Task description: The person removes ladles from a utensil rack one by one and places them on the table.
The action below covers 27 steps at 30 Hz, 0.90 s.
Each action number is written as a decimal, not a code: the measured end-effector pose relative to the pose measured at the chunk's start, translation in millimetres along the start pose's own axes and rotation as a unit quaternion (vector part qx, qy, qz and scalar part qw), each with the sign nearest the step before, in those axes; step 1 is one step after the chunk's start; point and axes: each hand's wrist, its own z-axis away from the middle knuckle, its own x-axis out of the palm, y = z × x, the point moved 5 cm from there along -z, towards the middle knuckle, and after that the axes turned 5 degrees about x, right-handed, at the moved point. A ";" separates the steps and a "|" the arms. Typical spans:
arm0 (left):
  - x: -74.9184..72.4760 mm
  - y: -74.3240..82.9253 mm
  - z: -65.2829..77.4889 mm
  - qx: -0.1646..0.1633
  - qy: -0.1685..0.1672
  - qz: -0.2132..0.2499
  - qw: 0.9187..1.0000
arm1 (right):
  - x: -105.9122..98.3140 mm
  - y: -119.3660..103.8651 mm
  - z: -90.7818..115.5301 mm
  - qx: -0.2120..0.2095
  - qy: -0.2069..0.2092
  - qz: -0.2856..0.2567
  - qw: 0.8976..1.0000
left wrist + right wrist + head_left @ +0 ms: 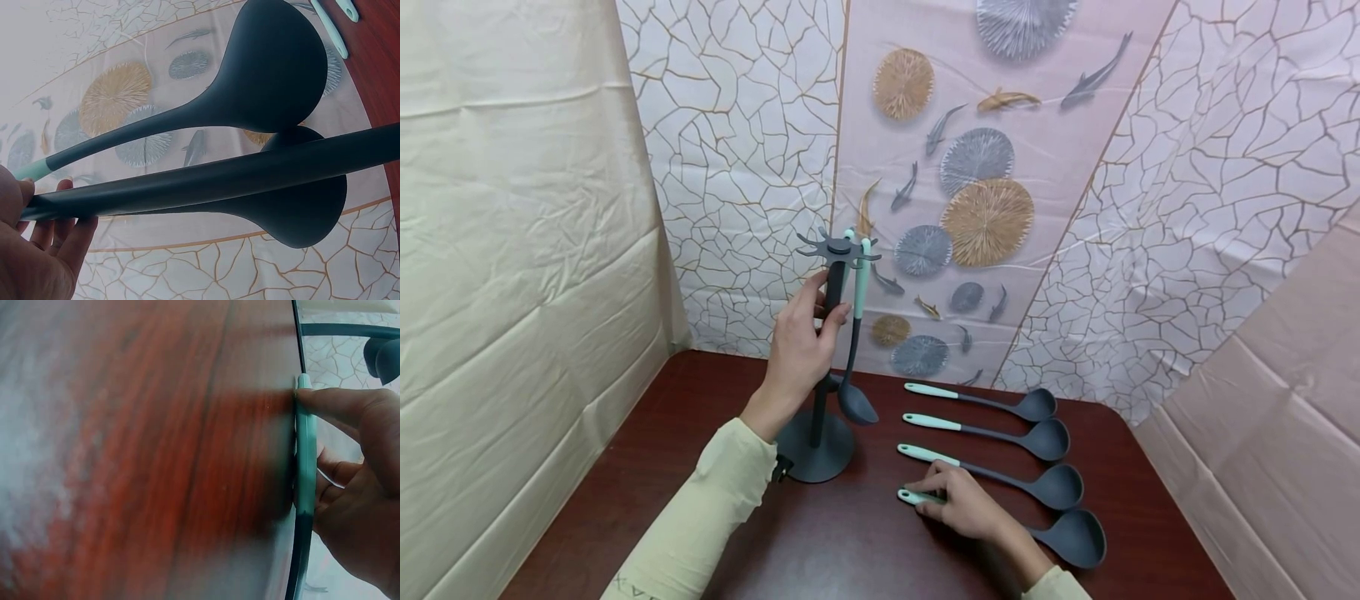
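My left hand (802, 337) grips the upper post of a dark utensil stand (817, 433), just under its hooked top. Two ladles with mint handles hang from the hooks; the bowl of one ladle (269, 69) shows large in the left wrist view, the other partly behind the post. My right hand (964, 502) pinches the mint handle of the nearest ladle (1077, 538) lying on the table. In the right wrist view the thumb and fingers sit on this handle (306, 444), which lies along the tabletop. The palm hides the middle of that ladle from the head view.
Beyond the right hand, three more ladles lie in a row, the closest ladle (1060, 487), a middle ladle (1048, 439) and a far ladle (1038, 405), bowls to the right. The dark red table (700, 467) ends at a patterned cloth wall (745, 125), with plain cloth at both sides.
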 end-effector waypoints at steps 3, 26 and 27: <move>-0.3 0.0 0.2 0.002 0.002 0.000 1.000 | -0.5 0.3 -0.4 0.004 -0.005 0.000 1.000; 0.8 -1.2 0.3 -0.003 0.001 0.003 1.000 | 0.2 1.7 -1.2 0.016 0.002 0.011 1.000; 0.8 -1.1 0.2 -0.003 0.001 0.004 1.000 | 0.2 1.6 -1.1 0.015 0.002 0.012 1.000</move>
